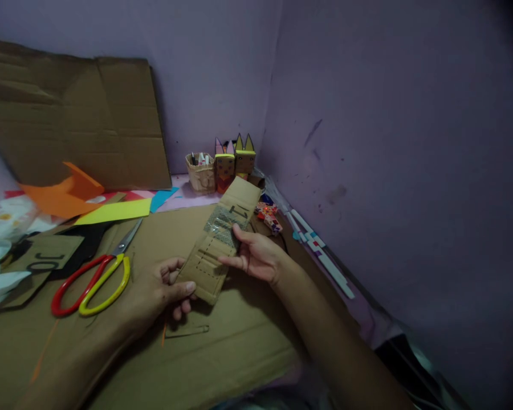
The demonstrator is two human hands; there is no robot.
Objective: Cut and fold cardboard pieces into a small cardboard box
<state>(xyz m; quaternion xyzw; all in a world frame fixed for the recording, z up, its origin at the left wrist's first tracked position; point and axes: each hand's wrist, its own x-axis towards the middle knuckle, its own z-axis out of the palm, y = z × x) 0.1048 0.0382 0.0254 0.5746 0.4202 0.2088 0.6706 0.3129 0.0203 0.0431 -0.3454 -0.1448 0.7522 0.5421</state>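
Above the flat brown cardboard sheet (pixel 256 341), a creased, dash-marked brown cardboard strip (pixel 209 265) is pinched at its lower end by the left hand (pixel 154 296) and steadied by the right hand's (pixel 260 256) parted thumb and finger; shaping appears done, dashed lines seemingly uncut.

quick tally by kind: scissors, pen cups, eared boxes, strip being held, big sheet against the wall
Scissors: 1
Pen cup: 1
Eared boxes: 2
Held cardboard strip: 1
Leaning cardboard sheet: 1
Total: 6
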